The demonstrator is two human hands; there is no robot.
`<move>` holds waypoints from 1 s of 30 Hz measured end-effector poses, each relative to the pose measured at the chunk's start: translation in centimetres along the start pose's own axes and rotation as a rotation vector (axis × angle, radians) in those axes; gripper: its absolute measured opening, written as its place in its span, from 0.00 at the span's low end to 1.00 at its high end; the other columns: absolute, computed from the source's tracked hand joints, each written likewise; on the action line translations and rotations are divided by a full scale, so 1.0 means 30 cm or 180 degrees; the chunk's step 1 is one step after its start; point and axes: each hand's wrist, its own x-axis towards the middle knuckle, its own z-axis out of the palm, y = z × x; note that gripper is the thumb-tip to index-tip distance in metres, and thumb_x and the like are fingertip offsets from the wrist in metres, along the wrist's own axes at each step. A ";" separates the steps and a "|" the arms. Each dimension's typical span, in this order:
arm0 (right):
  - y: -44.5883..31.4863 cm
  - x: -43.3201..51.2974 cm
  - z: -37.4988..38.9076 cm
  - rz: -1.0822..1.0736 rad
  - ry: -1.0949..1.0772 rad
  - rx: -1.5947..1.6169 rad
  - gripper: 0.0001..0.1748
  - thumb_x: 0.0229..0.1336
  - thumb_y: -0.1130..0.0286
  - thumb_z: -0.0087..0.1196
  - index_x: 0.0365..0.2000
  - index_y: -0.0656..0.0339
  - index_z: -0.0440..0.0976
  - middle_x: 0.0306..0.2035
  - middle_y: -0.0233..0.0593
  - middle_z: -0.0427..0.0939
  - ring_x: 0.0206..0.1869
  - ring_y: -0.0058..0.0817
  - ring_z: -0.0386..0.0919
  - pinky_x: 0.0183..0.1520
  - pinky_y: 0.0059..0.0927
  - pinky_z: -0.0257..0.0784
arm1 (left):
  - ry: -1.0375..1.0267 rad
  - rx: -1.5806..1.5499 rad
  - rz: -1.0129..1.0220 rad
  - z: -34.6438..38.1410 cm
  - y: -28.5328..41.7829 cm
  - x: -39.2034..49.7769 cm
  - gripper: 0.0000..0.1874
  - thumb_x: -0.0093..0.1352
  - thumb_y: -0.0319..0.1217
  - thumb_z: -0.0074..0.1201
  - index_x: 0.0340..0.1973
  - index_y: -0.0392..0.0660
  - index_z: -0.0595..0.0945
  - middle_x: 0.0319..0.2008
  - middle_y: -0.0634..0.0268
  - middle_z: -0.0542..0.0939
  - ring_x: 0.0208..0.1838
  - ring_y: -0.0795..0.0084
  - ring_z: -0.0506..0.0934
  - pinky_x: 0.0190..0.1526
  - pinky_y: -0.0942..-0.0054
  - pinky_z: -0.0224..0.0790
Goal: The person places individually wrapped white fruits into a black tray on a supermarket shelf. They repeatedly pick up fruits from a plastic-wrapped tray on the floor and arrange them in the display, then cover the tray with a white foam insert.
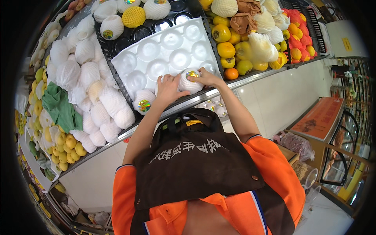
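My right hand point(205, 78) grips a round fruit in a white foam net point(190, 85) with a shiny sticker, at the front edge of a white moulded tray point(167, 47). Beside it, my left hand point(169, 88) has its fingers over another white-wrapped fruit, mostly hidden beneath them; whether it grips that fruit I cannot tell. A further netted fruit point(144, 101) with a sticker sits at the tray's front left corner. The white tray has round hollows and lies slanted over a black tray point(141, 33) in a display crate.
White-netted fruits point(91, 73) and a green cloth point(60, 107) lie to the left, with yellow fruits point(66, 147) nearer the edge. Persimmons point(226, 50) and brown paper point(243, 20) are at the right. A metal rail point(249, 82) runs along the stand's front.
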 end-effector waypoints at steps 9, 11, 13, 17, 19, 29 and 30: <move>-0.105 0.005 -0.136 -0.1815 -0.0517 -0.0708 0.41 0.30 0.66 0.75 0.51 0.57 0.71 0.44 0.44 0.76 0.49 0.34 0.74 0.52 0.31 0.69 | 0.0080 -0.0294 0.0204 -0.012 0.078 -0.077 0.26 0.55 0.45 0.66 0.45 0.46 0.78 0.37 0.65 0.81 0.51 0.64 0.74 0.67 0.42 0.39; -0.078 0.069 -0.093 -0.2005 -0.0650 -0.1231 0.42 0.30 0.66 0.75 0.53 0.57 0.71 0.46 0.48 0.76 0.52 0.38 0.73 0.55 0.35 0.68 | 0.0241 -0.0353 0.0161 -0.040 0.044 -0.084 0.25 0.55 0.41 0.66 0.45 0.46 0.78 0.40 0.63 0.79 0.52 0.61 0.72 0.64 0.51 0.49; -0.051 0.111 -0.069 -0.2352 -0.0659 -0.1046 0.48 0.31 0.60 0.74 0.57 0.58 0.67 0.49 0.53 0.74 0.54 0.45 0.71 0.58 0.38 0.66 | 0.0537 -0.0571 -0.0152 -0.052 -0.010 -0.087 0.26 0.54 0.39 0.67 0.47 0.44 0.77 0.42 0.62 0.78 0.52 0.59 0.71 0.61 0.56 0.55; 0.007 0.032 -0.017 -0.2005 0.0193 -0.0753 0.51 0.32 0.53 0.73 0.57 0.64 0.64 0.49 0.60 0.73 0.53 0.51 0.71 0.57 0.39 0.67 | 0.0362 -0.0744 -0.0312 -0.061 -0.051 -0.091 0.38 0.52 0.40 0.68 0.56 0.43 0.71 0.48 0.56 0.74 0.54 0.55 0.69 0.57 0.58 0.60; -0.011 -0.013 -0.003 -0.1296 0.0019 -0.0653 0.50 0.33 0.53 0.73 0.57 0.66 0.64 0.48 0.62 0.73 0.54 0.51 0.72 0.57 0.39 0.67 | 0.0243 -0.0535 -0.0299 -0.061 -0.048 -0.097 0.41 0.52 0.41 0.69 0.59 0.43 0.69 0.51 0.55 0.72 0.55 0.54 0.68 0.57 0.58 0.59; -0.010 -0.061 -0.003 -0.1576 0.0489 -0.1226 0.47 0.41 0.56 0.69 0.61 0.63 0.62 0.51 0.61 0.70 0.57 0.53 0.66 0.61 0.39 0.61 | -0.0012 -0.0696 0.0744 -0.016 0.047 0.135 0.51 0.48 0.47 0.70 0.64 0.44 0.65 0.58 0.54 0.69 0.63 0.55 0.65 0.62 0.57 0.56; 0.000 -0.088 0.007 -0.1649 0.0857 -0.0804 0.44 0.44 0.58 0.68 0.60 0.63 0.63 0.52 0.60 0.69 0.57 0.52 0.66 0.61 0.39 0.61 | -0.0303 -0.0572 0.0634 0.043 0.027 0.149 0.52 0.48 0.52 0.69 0.64 0.45 0.65 0.61 0.55 0.67 0.64 0.54 0.64 0.63 0.56 0.54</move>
